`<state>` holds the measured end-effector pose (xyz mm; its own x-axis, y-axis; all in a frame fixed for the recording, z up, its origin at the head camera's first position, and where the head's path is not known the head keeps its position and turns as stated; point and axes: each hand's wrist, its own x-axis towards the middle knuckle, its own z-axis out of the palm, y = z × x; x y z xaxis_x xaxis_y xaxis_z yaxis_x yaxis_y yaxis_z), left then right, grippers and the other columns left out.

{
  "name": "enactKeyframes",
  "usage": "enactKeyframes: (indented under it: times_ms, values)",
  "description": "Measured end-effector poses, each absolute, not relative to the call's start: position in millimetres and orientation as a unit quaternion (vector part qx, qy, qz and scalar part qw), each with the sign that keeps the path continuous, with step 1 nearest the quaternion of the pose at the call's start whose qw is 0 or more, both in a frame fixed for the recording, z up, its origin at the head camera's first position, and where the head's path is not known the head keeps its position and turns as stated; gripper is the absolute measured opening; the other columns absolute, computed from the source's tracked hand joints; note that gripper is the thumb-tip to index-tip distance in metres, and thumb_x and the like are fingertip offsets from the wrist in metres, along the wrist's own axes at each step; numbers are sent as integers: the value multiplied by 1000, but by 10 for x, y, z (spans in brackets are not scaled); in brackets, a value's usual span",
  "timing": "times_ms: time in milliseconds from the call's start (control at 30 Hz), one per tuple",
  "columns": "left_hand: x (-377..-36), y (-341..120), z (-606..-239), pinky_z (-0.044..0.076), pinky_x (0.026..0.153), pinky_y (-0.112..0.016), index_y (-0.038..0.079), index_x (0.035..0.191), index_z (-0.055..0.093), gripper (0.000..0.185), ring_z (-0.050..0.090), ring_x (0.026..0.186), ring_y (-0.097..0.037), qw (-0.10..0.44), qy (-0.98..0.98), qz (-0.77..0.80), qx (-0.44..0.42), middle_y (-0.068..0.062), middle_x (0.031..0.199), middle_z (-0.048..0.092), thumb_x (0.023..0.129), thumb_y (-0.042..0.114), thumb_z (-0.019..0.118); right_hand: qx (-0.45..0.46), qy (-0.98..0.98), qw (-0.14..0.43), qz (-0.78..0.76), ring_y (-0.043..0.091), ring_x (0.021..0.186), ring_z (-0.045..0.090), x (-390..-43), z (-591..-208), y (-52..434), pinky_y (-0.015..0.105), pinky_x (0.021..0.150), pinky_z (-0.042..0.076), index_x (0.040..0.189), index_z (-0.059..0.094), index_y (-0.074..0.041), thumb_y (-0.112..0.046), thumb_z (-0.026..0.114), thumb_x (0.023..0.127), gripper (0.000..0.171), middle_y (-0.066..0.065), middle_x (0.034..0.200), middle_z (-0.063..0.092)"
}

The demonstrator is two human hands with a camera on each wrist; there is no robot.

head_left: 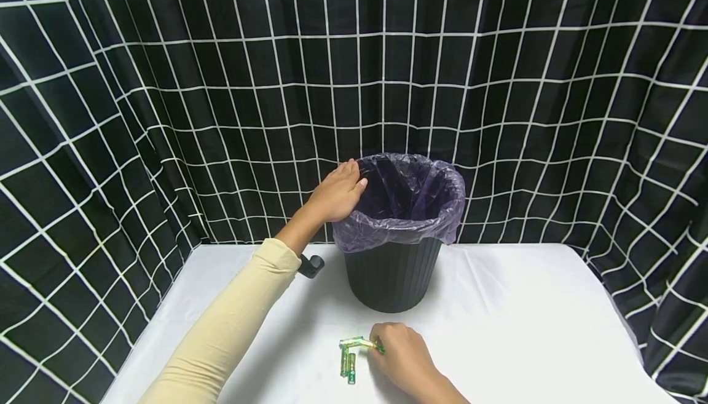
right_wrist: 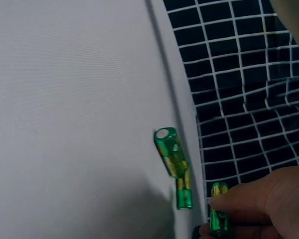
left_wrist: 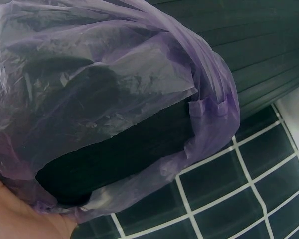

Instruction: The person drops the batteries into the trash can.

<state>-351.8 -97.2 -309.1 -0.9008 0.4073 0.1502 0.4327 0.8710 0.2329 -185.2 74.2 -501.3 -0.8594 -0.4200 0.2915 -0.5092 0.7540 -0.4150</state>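
Observation:
My left hand (head_left: 338, 194) rests on the left side of the rim of a black ribbed waste bin (head_left: 394, 278), fingers straight. A translucent purple bin liner (head_left: 398, 227) lines the bin and folds over its rim; the left wrist view shows the hand (left_wrist: 25, 214) at the liner's (left_wrist: 219, 114) edge. In front of the bin, my right hand (head_left: 402, 355) pinches a green and gold battery (right_wrist: 219, 221) between thumb and fingers. Beside it, more such batteries (head_left: 351, 368) lie close together on the white cloth. Two loose batteries (right_wrist: 170, 152) show in the right wrist view.
A white cloth (head_left: 498, 330) covers the table. Black curtains with a white grid (head_left: 343, 53) stand behind and on both sides. A black curved piece (head_left: 311, 265) shows by the left sleeve (head_left: 232, 324), left of the bin.

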Motion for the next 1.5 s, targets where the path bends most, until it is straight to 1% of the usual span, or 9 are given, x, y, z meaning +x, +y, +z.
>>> enactKeyframes:
  times_ms: [267, 500, 767, 1000, 1167, 1367, 1500]
  values:
    - [-3519, -967, -3090, 8, 127, -37, -6, 159, 15, 62, 8, 156, -29, 49, -967, -128, -216, -19, 168, 11, 111, 33, 20, 257, -924, 113, 259, 8, 67, 66, -1855, -4881, 794, 25, 60, 55, 81, 75, -11, -4, 87, 74, 15, 0, 78, 73]
    - [-3510, -965, -3083, 9, 127, -38, -6, 159, 16, 61, 9, 156, -30, 48, -967, -128, -217, -19, 168, 11, 111, 33, 20, 262, -921, 143, 250, 4, 67, 62, -1832, -4733, 812, 24, 57, 52, 82, 73, -14, -7, 87, 76, 16, -6, 78, 69]
    - [-3508, -973, -3089, 9, 127, -37, -7, 158, 17, 61, 9, 156, -30, 50, -966, -129, -219, -19, 168, 12, 111, 33, 20, 269, -919, 189, 219, 6, 70, 67, -1783, -4518, 844, 22, 56, 51, 83, 75, -17, -10, 90, 73, 20, -8, 80, 70]
    - [-3505, -975, -3089, 7, 127, -35, -6, 159, 17, 62, 8, 156, -29, 47, -966, -130, -217, -19, 168, 11, 111, 34, 19, 280, -908, 236, 206, 4, 72, 66, -1750, -4300, 894, 25, 55, 52, 83, 75, -20, -10, 91, 70, 23, -13, 80, 69]
    - [-3501, -976, -3087, 6, 127, -35, -6, 159, 16, 62, 8, 156, -30, 46, -966, -132, -216, -19, 168, 11, 111, 33, 20, 294, -897, 265, 198, 4, 73, 66, -1747, -4143, 929, 27, 55, 53, 83, 74, -20, -7, 92, 68, 27, -13, 81, 69]
    - [-3504, -971, -3090, 8, 127, -37, -6, 158, 16, 61, 8, 156, -30, 47, -966, -132, -217, -19, 168, 11, 111, 33, 20, 304, -889, 284, 192, 6, 77, 68, -1742, -3949, 970, 28, 54, 53, 86, 75, -21, -8, 92, 68, 28, -14, 85, 70]
    - [-3509, -967, -3093, 9, 127, -39, -7, 158, 17, 61, 9, 156, -31, 50, -966, -128, -218, -20, 168, 11, 111, 33, 19, 310, -884, 296, 186, 7, 77, 68, -1738, -3816, 991, 29, 52, 53, 86, 75, -20, -9, 93, 68, 28, -13, 84, 70]
